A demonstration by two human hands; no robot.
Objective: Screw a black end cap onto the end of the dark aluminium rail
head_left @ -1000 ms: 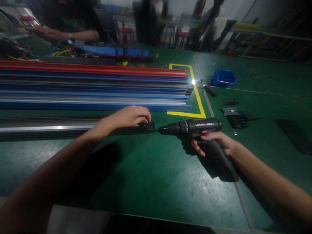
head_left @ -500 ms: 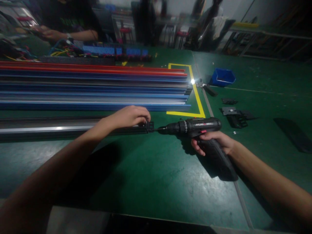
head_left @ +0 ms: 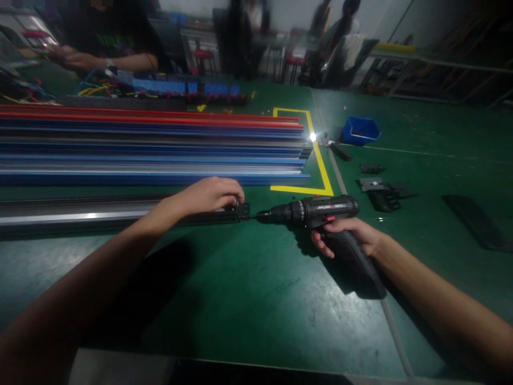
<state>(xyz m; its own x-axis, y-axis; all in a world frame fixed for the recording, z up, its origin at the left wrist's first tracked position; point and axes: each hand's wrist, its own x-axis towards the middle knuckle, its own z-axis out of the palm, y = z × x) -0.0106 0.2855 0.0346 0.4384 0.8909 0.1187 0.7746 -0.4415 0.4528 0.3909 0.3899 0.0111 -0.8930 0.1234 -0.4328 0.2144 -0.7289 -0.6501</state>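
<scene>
My right hand (head_left: 348, 235) is wrapped round the grip of a black cordless drill (head_left: 328, 208), which points left. Its thin bit (head_left: 253, 216) reaches a small black end bracket (head_left: 243, 210) at the tip of a long dark metal profile (head_left: 88, 213). My left hand (head_left: 214, 193) rests over that end of the profile, fingers curled down and gripping the bracket. The fingertips partly cover where bracket and profile meet. Whether the bit sits in a screw is too small to tell.
Behind lies a row of blue and red profiles (head_left: 160, 152) beside yellow tape (head_left: 321, 166). To the right are a blue bin (head_left: 361, 131), several black brackets (head_left: 382, 193) and a dark flat piece (head_left: 476, 222). Across the green table, a person (head_left: 116, 43) stands near wiring.
The whole view has shifted slightly, so things appear a little further left and lower. Both hands keep the same hold, and the drill stays against the bracket.
</scene>
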